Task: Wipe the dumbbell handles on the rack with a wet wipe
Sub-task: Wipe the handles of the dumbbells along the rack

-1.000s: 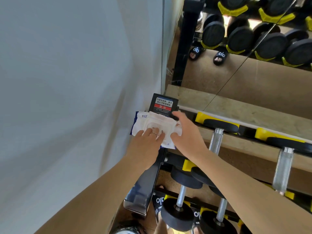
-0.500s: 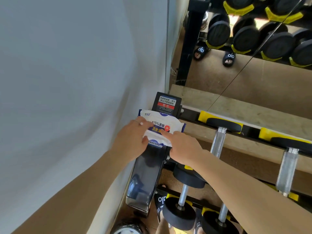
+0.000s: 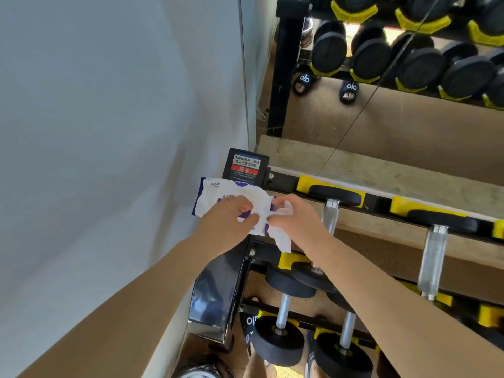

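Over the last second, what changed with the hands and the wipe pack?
The right hand went from resting on the wipe pack to pinching a wet wipe and drawing it out toward the right; it now hangs loose. The left hand kept holding the pack on the rack post. Dumbbells untouched.

Gym: tiered dumbbell rack (image 3: 283, 184), wall mirror (image 3: 381, 110).

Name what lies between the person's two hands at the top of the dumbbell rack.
In the head view, the wet wipe stretches between the left hand and right hand, coming out of the pack.
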{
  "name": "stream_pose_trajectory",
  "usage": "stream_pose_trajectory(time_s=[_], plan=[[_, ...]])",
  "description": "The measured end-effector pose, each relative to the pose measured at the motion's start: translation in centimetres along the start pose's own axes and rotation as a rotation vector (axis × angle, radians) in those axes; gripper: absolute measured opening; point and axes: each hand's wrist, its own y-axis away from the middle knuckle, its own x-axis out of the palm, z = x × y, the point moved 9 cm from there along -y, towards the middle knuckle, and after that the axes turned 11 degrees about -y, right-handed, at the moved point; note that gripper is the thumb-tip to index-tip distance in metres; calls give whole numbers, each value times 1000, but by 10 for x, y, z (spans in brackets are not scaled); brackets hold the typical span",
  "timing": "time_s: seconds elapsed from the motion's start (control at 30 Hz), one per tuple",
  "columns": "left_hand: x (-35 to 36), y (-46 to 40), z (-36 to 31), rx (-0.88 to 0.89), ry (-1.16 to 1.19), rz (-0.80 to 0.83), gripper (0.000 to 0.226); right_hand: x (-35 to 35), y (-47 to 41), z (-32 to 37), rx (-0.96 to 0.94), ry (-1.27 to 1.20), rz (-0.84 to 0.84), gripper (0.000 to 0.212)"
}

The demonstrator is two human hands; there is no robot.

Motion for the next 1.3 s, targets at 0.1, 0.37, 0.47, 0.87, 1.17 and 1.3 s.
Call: stream_pose_trajectory(time_s=[0.1,0.37,0.47,0.87,1.17,1.3], plan=[[23,-3,-30,-45,403,148,29,-37,9,-14,133,-435,-180,17],[32,-3,-92,74,284,155,13,-73,34,-19,137,-782,-235,14],[33,0,-103,78,336,175,12,-97,40,-32,124,-590,-327,17],[35,-5,-120,42,327,119,12,-105,55,-40,151,-616,-167,27],[41,-10,-130,1,366,77,6,-134,48,-48,-6,-452,-459,33],[45,-9,-134,-51,449,172,6,-132,47,-47,-52,-264,-417,33]])
